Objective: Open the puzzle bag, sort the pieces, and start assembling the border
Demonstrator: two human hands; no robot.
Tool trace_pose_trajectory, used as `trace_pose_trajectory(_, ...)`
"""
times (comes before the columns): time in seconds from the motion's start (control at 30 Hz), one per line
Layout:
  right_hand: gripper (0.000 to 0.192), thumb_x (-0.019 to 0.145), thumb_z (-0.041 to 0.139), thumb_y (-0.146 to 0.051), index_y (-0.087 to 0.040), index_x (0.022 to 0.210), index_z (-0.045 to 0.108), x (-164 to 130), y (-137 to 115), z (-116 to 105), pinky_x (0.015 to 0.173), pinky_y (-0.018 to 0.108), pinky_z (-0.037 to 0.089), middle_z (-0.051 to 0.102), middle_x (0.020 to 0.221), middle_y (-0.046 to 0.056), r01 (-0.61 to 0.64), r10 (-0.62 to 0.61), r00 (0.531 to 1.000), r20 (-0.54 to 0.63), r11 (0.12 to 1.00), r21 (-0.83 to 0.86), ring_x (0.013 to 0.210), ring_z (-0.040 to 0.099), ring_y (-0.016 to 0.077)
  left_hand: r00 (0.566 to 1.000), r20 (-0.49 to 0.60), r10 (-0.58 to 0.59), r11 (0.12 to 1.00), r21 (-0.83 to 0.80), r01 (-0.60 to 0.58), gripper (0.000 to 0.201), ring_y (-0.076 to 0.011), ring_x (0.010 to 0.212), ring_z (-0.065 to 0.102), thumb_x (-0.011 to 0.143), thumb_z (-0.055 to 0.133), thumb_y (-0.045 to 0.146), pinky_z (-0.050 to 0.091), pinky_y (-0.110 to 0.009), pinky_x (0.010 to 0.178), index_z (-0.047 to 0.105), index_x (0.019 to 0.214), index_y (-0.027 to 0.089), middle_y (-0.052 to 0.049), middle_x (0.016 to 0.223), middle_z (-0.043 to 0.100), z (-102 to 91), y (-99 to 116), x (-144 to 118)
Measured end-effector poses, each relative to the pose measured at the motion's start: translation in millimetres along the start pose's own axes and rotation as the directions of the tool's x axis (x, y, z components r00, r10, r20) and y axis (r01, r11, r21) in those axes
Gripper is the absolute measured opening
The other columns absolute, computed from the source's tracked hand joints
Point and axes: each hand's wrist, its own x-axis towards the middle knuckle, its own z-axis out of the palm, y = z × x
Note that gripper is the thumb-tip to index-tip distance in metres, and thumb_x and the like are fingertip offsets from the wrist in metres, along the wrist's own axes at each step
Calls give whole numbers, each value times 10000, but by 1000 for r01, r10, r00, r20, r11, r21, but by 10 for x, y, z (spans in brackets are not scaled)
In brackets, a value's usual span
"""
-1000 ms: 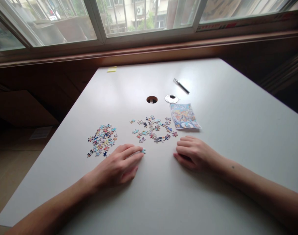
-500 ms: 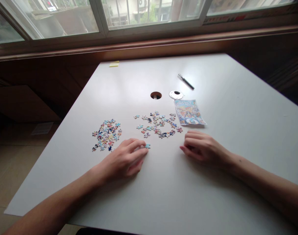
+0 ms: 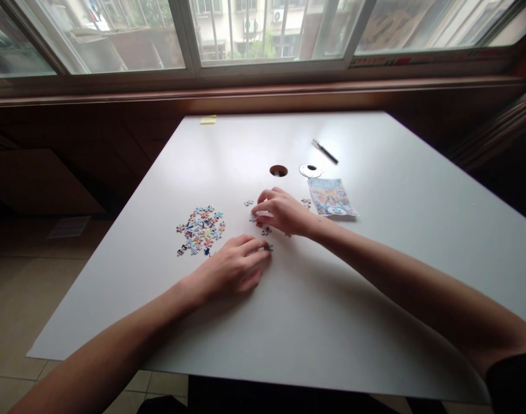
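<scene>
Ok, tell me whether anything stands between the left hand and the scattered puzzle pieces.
Partly: the right hand is over part of the scattered puzzle pieces beyond the left hand; nothing visible blocks the nearest ones.

- Smooth white flat-topped table [image 3: 323,333], with a round cable hole [image 3: 278,171] cut through its top.
- Heaped pile of small multicoloured jigsaw pieces [image 3: 201,228] on the left.
- Looser scatter of similar pieces [image 3: 266,231] near the middle, partly hidden.
- Colourful printed paper sheet [image 3: 332,198] right of the scatter.
- Flat silvery disc with a dark opening [image 3: 307,173], just beyond the sheet.
- Slim black-and-silver pen [image 3: 327,154] farther back.
- Small yellow slip [image 3: 208,120] at the far-left corner.
</scene>
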Motion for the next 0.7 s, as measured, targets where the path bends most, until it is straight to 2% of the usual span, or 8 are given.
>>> trace_pose_trajectory(0.1, 58, 826, 758, -177, -200, 867, 792, 190, -17, 35, 894, 388, 441, 674, 1025, 108, -78, 81, 996, 42, 996, -53, 960, 572, 262, 1000, -5, 8, 1000, 2, -8, 294, -257, 1145, 550, 950, 518, 193, 502, -403, 1004, 616, 1221, 138, -121, 1296, 610, 9, -12, 3)
trace_pose_trajectory(0.2, 17, 817, 752, -172, -169, 832, 760, 192, -47, -63, 825, 346, 441, 688, 959, 96, -153, 153, 987, 42, 988, -21, 902, 593, 234, 1000, 3, 14, 1000, 8, -14, 320, -261, 1154, 550, 932, 539, 192, 505, -410, 1008, 609, 1240, 138, -123, 1314, 603, 8, -18, -1)
trace_pose_trajectory(0.33, 53, 854, 689, -220, -176, 858, 719, -102, -118, -276, 634, 266, 418, 679, 752, 11, -308, 298, 951, 85, 937, 166, 661, 578, 141, 1000, 26, 0, 1000, 9, 0, 328, -268, 1190, 537, 943, 523, 188, 492, -424, 1034, 597, 1259, 140, -120, 1342, 585, -2, -10, -6)
trace_pose_trajectory(0.47, 76, 835, 680, -259, -203, 837, 730, -528, -204, -365, 624, 245, 433, 703, 762, -1, -380, 311, 912, 267, 885, 267, 685, 615, 138, 1000, 16, 7, 1000, 6, -8, 303, -263, 1167, 534, 961, 503, 187, 497, -421, 1017, 603, 1243, 140, -124, 1313, 599, -8, -2, 3)
trace_pose_trajectory(0.57, 100, 837, 653, -237, -215, 852, 750, -715, -257, -327, 635, 245, 435, 712, 771, -4, -384, 310, 909, 278, 882, 273, 686, 618, 136, 1000, 19, 7, 1000, 0, -7, 312, -261, 1153, 532, 955, 520, 196, 499, -415, 1009, 598, 1252, 137, -123, 1302, 603, -17, 0, 9)
trace_pose_trajectory(0.7, 110, 842, 656, -260, -208, 845, 754, -754, -295, -278, 617, 248, 422, 705, 754, -2, -389, 327, 911, 250, 882, 264, 661, 602, 133, 999, 33, -6, 1000, -5, 6, 324, -255, 1162, 529, 945, 524, 175, 491, -406, 1023, 595, 1261, 151, -115, 1304, 600, -38, 7, 12)
